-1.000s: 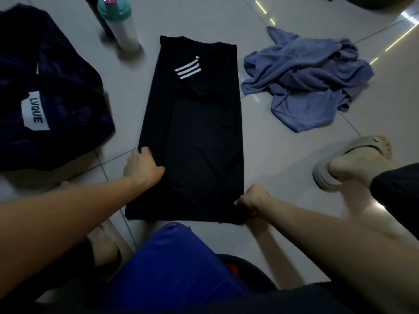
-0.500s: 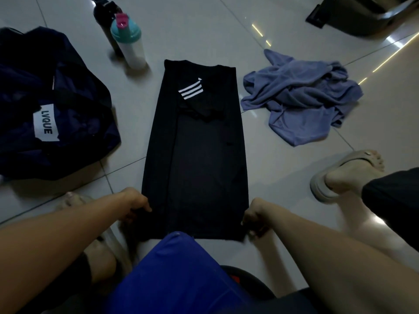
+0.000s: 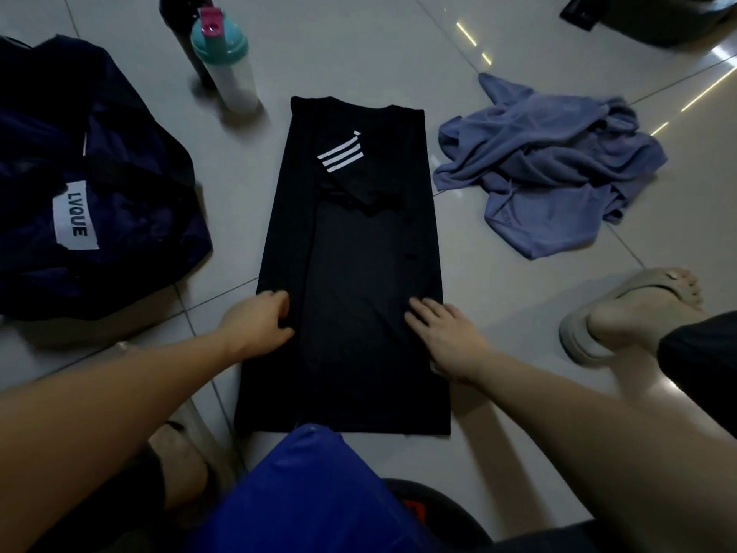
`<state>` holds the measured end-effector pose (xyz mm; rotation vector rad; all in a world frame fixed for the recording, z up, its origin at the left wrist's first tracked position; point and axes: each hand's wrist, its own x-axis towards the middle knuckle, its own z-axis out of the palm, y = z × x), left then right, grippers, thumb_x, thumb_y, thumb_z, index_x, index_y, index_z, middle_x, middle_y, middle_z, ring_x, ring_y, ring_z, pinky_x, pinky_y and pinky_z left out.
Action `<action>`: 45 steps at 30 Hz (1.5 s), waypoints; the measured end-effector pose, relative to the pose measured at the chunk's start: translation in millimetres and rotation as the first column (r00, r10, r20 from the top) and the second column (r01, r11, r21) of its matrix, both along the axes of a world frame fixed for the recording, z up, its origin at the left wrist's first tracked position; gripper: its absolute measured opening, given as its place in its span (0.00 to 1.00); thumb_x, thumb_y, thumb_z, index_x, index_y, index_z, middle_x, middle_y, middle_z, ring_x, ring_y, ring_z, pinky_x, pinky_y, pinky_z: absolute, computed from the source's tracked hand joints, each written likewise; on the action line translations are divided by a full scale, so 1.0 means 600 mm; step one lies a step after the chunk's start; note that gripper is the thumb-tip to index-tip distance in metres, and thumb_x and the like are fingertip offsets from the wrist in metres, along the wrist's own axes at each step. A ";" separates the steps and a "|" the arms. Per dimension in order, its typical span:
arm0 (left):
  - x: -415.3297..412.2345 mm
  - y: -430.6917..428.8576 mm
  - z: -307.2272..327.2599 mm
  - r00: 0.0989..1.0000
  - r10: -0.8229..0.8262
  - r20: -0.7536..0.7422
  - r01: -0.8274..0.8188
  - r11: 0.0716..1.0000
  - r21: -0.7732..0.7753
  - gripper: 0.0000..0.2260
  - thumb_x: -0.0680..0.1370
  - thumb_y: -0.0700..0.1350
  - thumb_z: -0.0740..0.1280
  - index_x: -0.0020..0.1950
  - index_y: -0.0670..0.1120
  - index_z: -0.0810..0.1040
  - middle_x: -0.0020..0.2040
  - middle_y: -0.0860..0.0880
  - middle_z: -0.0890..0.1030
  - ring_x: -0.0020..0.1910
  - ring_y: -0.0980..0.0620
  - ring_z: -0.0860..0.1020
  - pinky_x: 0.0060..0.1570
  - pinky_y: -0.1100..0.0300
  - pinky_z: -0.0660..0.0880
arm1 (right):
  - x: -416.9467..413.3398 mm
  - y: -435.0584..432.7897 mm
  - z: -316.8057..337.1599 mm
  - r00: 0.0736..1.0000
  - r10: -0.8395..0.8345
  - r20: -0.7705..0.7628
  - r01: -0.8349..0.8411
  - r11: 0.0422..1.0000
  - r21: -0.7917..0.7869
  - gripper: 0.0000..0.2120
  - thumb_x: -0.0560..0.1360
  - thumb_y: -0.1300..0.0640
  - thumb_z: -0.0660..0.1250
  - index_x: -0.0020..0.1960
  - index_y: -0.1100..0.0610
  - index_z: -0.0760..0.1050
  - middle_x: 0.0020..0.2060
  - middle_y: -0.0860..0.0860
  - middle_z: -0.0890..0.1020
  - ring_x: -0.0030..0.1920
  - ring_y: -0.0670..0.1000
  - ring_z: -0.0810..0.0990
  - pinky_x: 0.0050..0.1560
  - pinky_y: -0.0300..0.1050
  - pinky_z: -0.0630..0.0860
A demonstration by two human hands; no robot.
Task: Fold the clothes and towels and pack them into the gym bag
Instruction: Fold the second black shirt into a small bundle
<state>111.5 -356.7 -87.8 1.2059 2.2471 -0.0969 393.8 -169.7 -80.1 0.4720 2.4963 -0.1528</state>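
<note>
black shirt (image 3: 351, 273) smooth long rectangle | left hand (image 3: 257, 323) pinches edge | right hand (image 3: 446, 333) flat on it

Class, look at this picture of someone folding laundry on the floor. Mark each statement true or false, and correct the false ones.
1. The black shirt lies flat on the floor as a long strip. True.
2. The blue-grey cloth is neatly folded. False: it lies crumpled to the right of the shirt.
3. Both the left hand and the right hand touch the shirt. True.
4. The shirt is inside the navy gym bag. False: it lies on the floor beside the bag.
5. The teal-lidded bottle lies on its side. False: it stands upright.
</note>
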 end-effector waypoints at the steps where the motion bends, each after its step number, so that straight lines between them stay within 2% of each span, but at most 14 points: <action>1: -0.004 -0.007 -0.005 0.997 -0.068 0.022 0.068 0.997 -0.035 0.11 0.76 0.54 0.71 0.45 0.50 0.73 0.47 0.52 0.76 0.42 0.53 0.76 0.40 0.56 0.74 | 0.005 -0.004 -0.003 0.998 0.062 -0.012 -0.062 0.998 0.001 0.40 0.75 0.51 0.66 0.82 0.57 0.52 0.81 0.58 0.51 0.80 0.60 0.52 0.79 0.56 0.53; 4: -0.022 -0.009 -0.010 0.993 -0.106 0.057 0.109 0.993 -0.055 0.10 0.76 0.56 0.69 0.41 0.53 0.75 0.39 0.55 0.79 0.38 0.56 0.77 0.40 0.56 0.77 | 0.005 -0.002 -0.007 0.991 0.053 -0.126 -0.047 0.998 0.050 0.39 0.73 0.52 0.67 0.80 0.60 0.58 0.80 0.61 0.57 0.78 0.62 0.59 0.77 0.57 0.58; 6: -0.032 0.006 -0.009 0.997 -0.066 0.049 0.067 0.998 -0.012 0.10 0.77 0.57 0.68 0.40 0.53 0.76 0.37 0.55 0.79 0.37 0.56 0.78 0.39 0.56 0.77 | 0.000 0.002 -0.011 0.990 0.087 -0.109 -0.084 0.996 0.032 0.38 0.71 0.51 0.67 0.78 0.61 0.63 0.77 0.63 0.62 0.75 0.64 0.65 0.73 0.58 0.64; 10: -0.057 0.069 0.002 0.999 -0.043 0.002 0.043 0.996 0.082 0.06 0.78 0.53 0.67 0.47 0.52 0.76 0.42 0.53 0.80 0.41 0.52 0.79 0.43 0.54 0.79 | -0.029 0.034 -0.012 0.976 0.123 -0.178 -0.119 0.992 0.032 0.31 0.69 0.50 0.66 0.71 0.60 0.73 0.69 0.62 0.74 0.65 0.63 0.76 0.62 0.56 0.75; 17: -0.147 0.255 0.019 0.993 -0.019 -0.113 0.050 0.957 0.285 0.08 0.76 0.50 0.67 0.53 0.49 0.77 0.52 0.47 0.77 0.50 0.42 0.78 0.47 0.51 0.75 | -0.204 0.219 0.013 0.938 -0.157 -0.310 0.176 0.984 0.035 0.21 0.82 0.53 0.57 0.73 0.58 0.67 0.73 0.58 0.67 0.67 0.63 0.70 0.62 0.56 0.71; 24: -0.287 0.478 0.009 0.964 0.074 -0.254 0.023 0.933 0.359 0.17 0.78 0.49 0.65 0.64 0.45 0.75 0.63 0.41 0.74 0.63 0.38 0.73 0.60 0.43 0.75 | -0.383 0.456 0.012 0.854 -0.352 -0.384 0.377 0.926 -0.010 0.15 0.82 0.56 0.58 0.66 0.60 0.71 0.65 0.59 0.71 0.59 0.64 0.74 0.56 0.59 0.75; 27: -0.345 0.553 -0.007 0.948 0.051 -0.315 0.043 0.958 0.285 0.24 0.78 0.46 0.65 0.73 0.42 0.67 0.71 0.39 0.71 0.69 0.37 0.68 0.66 0.43 0.70 | -0.439 0.534 0.001 0.811 -0.412 -0.415 0.448 0.894 -0.014 0.21 0.79 0.58 0.62 0.70 0.60 0.67 0.66 0.60 0.71 0.64 0.63 0.72 0.60 0.56 0.73; 29: -0.376 0.581 -0.019 0.961 0.092 -0.262 -0.036 0.977 0.211 0.31 0.76 0.47 0.66 0.76 0.41 0.61 0.73 0.38 0.69 0.71 0.37 0.67 0.67 0.43 0.68 | -0.461 0.574 -0.006 0.776 -0.506 -0.377 0.509 0.855 -0.099 0.28 0.77 0.56 0.65 0.75 0.59 0.63 0.69 0.60 0.72 0.67 0.62 0.72 0.63 0.54 0.72; 31: -0.402 0.596 -0.028 0.968 0.136 -0.209 -0.104 0.982 0.156 0.32 0.75 0.51 0.69 0.75 0.42 0.62 0.71 0.38 0.71 0.70 0.37 0.68 0.65 0.43 0.70 | -0.478 0.603 -0.015 0.778 -0.544 -0.314 0.519 0.838 -0.167 0.32 0.75 0.53 0.70 0.75 0.58 0.63 0.68 0.58 0.74 0.66 0.61 0.74 0.62 0.50 0.72; 33: -0.421 0.607 -0.028 0.972 0.132 -0.196 -0.102 0.982 0.157 0.28 0.73 0.52 0.71 0.70 0.44 0.69 0.66 0.40 0.75 0.65 0.38 0.73 0.61 0.46 0.72 | -0.495 0.622 -0.020 0.809 -0.538 -0.236 0.512 0.843 -0.166 0.26 0.73 0.53 0.73 0.67 0.58 0.72 0.62 0.56 0.79 0.61 0.60 0.77 0.55 0.47 0.73; 36: -0.443 0.630 -0.019 0.985 0.161 -0.059 -0.154 0.982 0.111 0.19 0.72 0.47 0.76 0.62 0.44 0.80 0.58 0.42 0.83 0.57 0.40 0.80 0.53 0.53 0.75 | -0.510 0.643 -0.024 0.824 -0.540 -0.173 0.512 0.840 -0.180 0.09 0.72 0.55 0.76 0.45 0.59 0.79 0.41 0.56 0.81 0.44 0.57 0.79 0.41 0.44 0.70; 39: -0.462 0.647 -0.018 0.977 0.212 0.016 -0.213 0.970 0.119 0.11 0.72 0.44 0.77 0.53 0.43 0.85 0.52 0.42 0.85 0.50 0.43 0.81 0.49 0.56 0.76 | -0.512 0.667 -0.026 0.765 -0.614 -0.195 0.577 0.787 -0.217 0.13 0.71 0.56 0.77 0.34 0.56 0.74 0.31 0.53 0.76 0.38 0.55 0.76 0.38 0.43 0.68; 42: -0.466 0.655 -0.019 0.967 0.241 -0.080 -0.219 0.952 0.212 0.08 0.74 0.42 0.72 0.52 0.47 0.83 0.52 0.42 0.84 0.48 0.42 0.81 0.47 0.55 0.76 | -0.513 0.678 -0.030 0.745 -0.615 -0.257 0.611 0.784 -0.107 0.09 0.74 0.57 0.72 0.38 0.57 0.75 0.38 0.55 0.78 0.43 0.57 0.76 0.42 0.43 0.69; 45: -0.454 0.665 -0.017 0.924 0.259 -0.280 -0.162 0.932 0.324 0.12 0.75 0.40 0.67 0.58 0.44 0.79 0.56 0.40 0.80 0.55 0.36 0.79 0.50 0.48 0.75 | -0.515 0.680 -0.031 0.715 -0.573 -0.401 0.636 0.771 0.030 0.07 0.77 0.60 0.65 0.54 0.61 0.77 0.52 0.59 0.80 0.51 0.61 0.78 0.45 0.45 0.69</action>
